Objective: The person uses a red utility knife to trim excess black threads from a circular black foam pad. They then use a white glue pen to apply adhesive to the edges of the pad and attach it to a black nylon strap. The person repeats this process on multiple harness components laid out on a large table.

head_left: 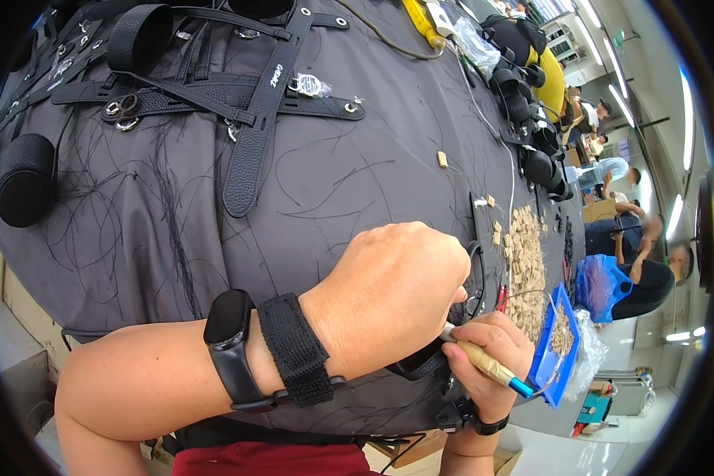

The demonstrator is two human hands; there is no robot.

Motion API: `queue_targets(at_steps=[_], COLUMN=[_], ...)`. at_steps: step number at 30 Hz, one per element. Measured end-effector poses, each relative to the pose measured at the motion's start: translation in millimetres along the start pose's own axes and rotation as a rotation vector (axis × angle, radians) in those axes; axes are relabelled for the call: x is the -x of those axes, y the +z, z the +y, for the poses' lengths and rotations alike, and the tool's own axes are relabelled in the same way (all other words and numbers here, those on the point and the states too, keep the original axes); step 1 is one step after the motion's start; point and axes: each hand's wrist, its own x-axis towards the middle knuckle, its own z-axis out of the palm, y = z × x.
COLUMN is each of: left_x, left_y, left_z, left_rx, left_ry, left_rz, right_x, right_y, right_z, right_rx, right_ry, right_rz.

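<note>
My left hand (393, 289) is curled into a fist near the table's front edge, pinching a black strap (420, 366) that loops under it; a black smartwatch and a black wrist band sit on that forearm. Just to its right, my right hand (492, 353) grips a pen-like tool (488, 366) with a tan taped handle and a blue end, its tip pointing at the strap by my left fingers. Both hands work over a dark grey cloth (357, 182) littered with thin black threads.
Black leather straps with rings and buckles (246, 111) lie at the back left. Small tan tags (523, 262) are heaped at the right beside a blue tray (555, 349). Black cylindrical parts (531, 143) line the right edge. Other people sit at the far right.
</note>
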Motion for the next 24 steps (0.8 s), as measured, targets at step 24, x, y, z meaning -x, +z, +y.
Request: queue_targets(at_steps=[24], left_x=[-0.7], left_y=[2.7], left_z=[-5.1], left_rx=[0.035], left_ry=[0.002], left_rz=[0.016], right_x=[1.6], right_y=[0.5], right_z=[-0.9], right_rx=[0.033], right_ry=[0.013], right_rz=[0.033])
